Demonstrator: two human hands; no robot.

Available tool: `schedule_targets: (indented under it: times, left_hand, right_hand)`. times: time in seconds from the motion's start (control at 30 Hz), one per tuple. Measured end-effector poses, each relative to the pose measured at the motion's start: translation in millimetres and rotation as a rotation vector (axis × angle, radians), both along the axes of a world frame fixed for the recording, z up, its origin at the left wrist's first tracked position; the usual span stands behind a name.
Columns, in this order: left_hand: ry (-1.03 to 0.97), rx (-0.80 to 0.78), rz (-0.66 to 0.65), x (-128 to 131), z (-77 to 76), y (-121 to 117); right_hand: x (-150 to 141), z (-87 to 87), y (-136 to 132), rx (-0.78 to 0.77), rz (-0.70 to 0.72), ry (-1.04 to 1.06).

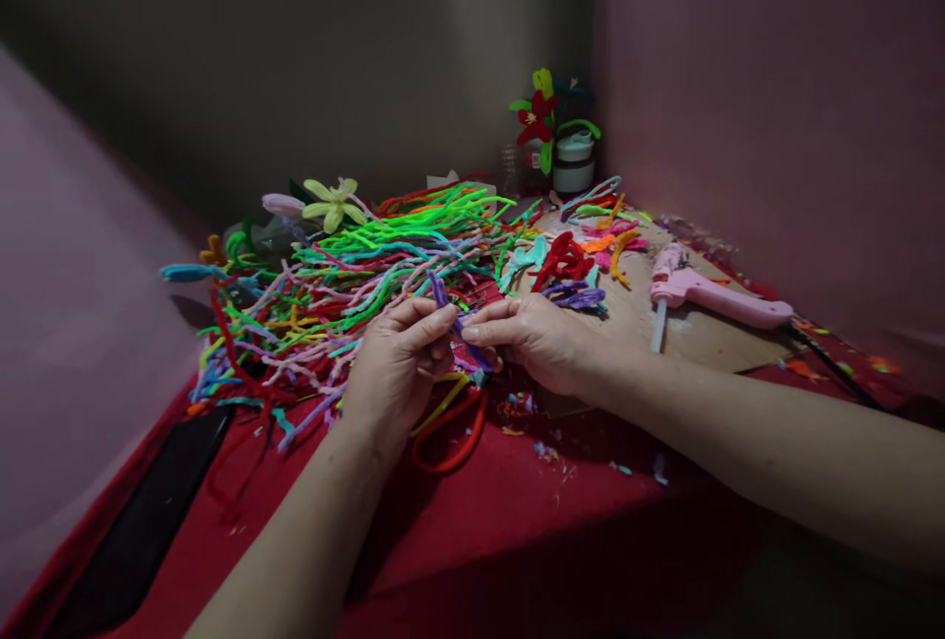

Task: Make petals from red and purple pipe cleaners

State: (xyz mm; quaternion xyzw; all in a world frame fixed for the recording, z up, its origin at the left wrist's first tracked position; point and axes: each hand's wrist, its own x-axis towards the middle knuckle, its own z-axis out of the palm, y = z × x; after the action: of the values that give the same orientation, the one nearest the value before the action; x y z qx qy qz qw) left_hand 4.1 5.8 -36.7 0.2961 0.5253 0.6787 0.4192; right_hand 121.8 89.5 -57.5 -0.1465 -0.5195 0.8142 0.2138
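Note:
Between my two hands is a purple pipe cleaner [439, 290], bent into a shape that my fingers partly cover. My left hand [399, 363] pinches it with thumb and forefinger, and one end sticks up above the fingertips. From the other side my right hand [542, 339] grips it, fingers pressed together. Just behind them lies a big heap of coloured pipe cleaners [413, 235]. Right of the heap are bent red pipe cleaners [562, 260] and purple ones [580, 296]. A red-orange loop [462, 457] rests below my hands.
A pink glue gun [720, 299] with a glue stick lies on a brown board [709, 349] at right. A dark phone-like slab [148, 521] is at left on the red cloth [472, 541]. Pipe-cleaner flowers [537, 117] and a lidded container [574, 164] stand at the back.

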Motion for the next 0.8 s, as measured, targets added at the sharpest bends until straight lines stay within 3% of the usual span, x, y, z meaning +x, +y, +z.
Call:
schedule_targets:
  times: [0.63, 0.8]
  left_hand:
    - [0.255, -0.056, 0.049, 3, 1.7, -5]
    - [0.559, -0.064, 0.183, 11, -0.3, -7]
  right_hand:
    - [-4, -6.2, 0, 0.093, -0.08, -0.003]
    - [-4, -1.8, -1, 0.057, -0.16, -0.058]
